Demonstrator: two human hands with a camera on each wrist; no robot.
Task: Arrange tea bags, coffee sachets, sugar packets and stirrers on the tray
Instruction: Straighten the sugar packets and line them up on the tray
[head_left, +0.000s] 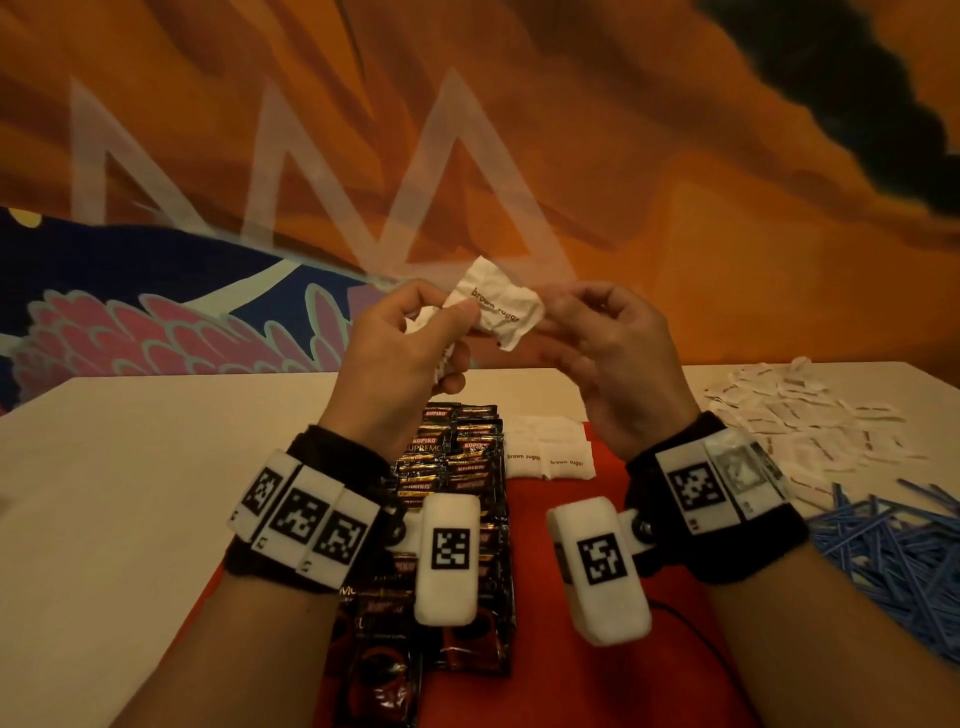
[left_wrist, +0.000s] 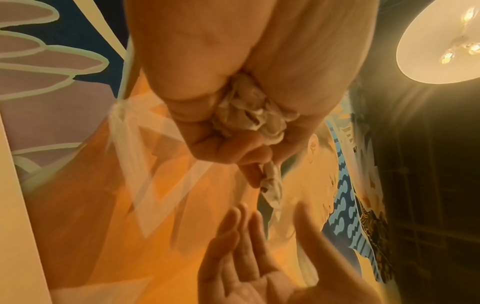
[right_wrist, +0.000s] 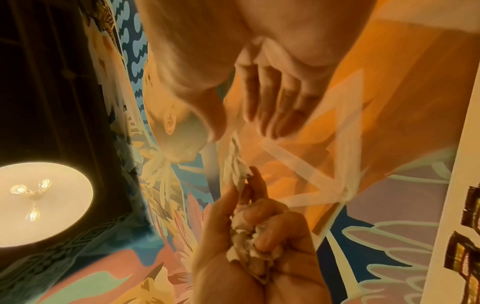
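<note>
My left hand (head_left: 457, 312) is raised above the table and pinches a crumpled white "brown sugar" packet (head_left: 498, 306) between thumb and forefinger. Its other fingers curl round a bunch of further sugar packets (left_wrist: 249, 111) in the palm. My right hand (head_left: 566, 317) hovers at the packet's right edge, fingers straight and holding nothing. In the right wrist view the pinched packet (right_wrist: 235, 170) stands up just below the right hand's fingertips (right_wrist: 270, 129). Below lies the red tray (head_left: 530, 545), with rows of dark coffee sachets (head_left: 457, 457) and a few sugar packets (head_left: 545, 452).
A loose heap of white sugar packets (head_left: 805, 415) lies on the pale table (head_left: 130, 493) at the right. In front of it is a pile of blue stirrers (head_left: 893, 551). A painted wall stands close behind the table.
</note>
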